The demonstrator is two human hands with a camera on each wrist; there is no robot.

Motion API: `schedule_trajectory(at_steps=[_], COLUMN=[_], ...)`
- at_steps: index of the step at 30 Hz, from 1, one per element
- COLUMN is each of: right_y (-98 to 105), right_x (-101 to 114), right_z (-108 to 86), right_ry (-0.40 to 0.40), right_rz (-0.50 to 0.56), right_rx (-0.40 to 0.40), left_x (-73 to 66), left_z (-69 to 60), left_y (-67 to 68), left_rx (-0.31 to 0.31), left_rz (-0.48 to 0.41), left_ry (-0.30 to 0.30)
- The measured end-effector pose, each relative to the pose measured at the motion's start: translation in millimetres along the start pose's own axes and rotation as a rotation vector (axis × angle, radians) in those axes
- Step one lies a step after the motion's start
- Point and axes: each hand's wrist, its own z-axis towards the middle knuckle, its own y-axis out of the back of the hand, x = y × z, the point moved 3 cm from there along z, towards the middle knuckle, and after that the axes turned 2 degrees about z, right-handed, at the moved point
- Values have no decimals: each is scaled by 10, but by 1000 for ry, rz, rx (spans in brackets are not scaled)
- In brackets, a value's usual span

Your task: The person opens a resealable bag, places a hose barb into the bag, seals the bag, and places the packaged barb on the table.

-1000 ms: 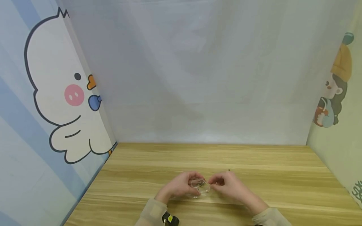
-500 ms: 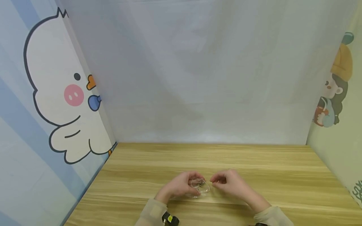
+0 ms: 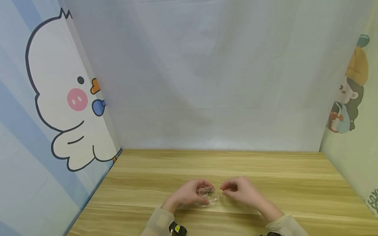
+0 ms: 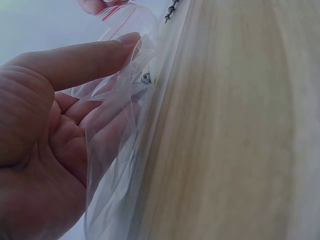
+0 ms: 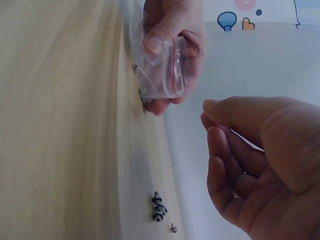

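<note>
My left hand holds a clear zip bag with its mouth turned to the right; a red line runs along the seal in both wrist views. Thumb and fingers lie on either side of the plastic. Inside or behind the film sits a small metal piece. Just right of the bag, apart from it, is my right hand, its fingers loosely bent and thumb tip close to the index finger. I see nothing between them. Below that hand in the right wrist view are small dark metal fittings and a tiny screw-like piece.
Both hands work over a wood-grain table. A pale curtain hangs behind it, with printed panels at left and right. A black device is strapped at the left wrist.
My right hand has drawn back slightly to the right, away from the bag's edge, and then stayed nearly still. The left hand and bag keep their place.
</note>
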Motion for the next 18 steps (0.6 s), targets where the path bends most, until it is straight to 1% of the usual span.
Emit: schedule_trajectory(at_steps=[4, 9, 18], right_y=[64, 147, 288], right_x=[5, -62, -208], right_z=[-2, -35, -182], right_ry=[-1, -17, -71], right_rz=[-1, 5, 6], right_rx=[3, 13, -4], left_x=[4, 13, 3], left_z=[-3, -1, -6], left_y=[6, 6, -7], left_rx=[-3, -2, 9], left_rz=[12, 8, -23], left_ry=[6, 6, 1])
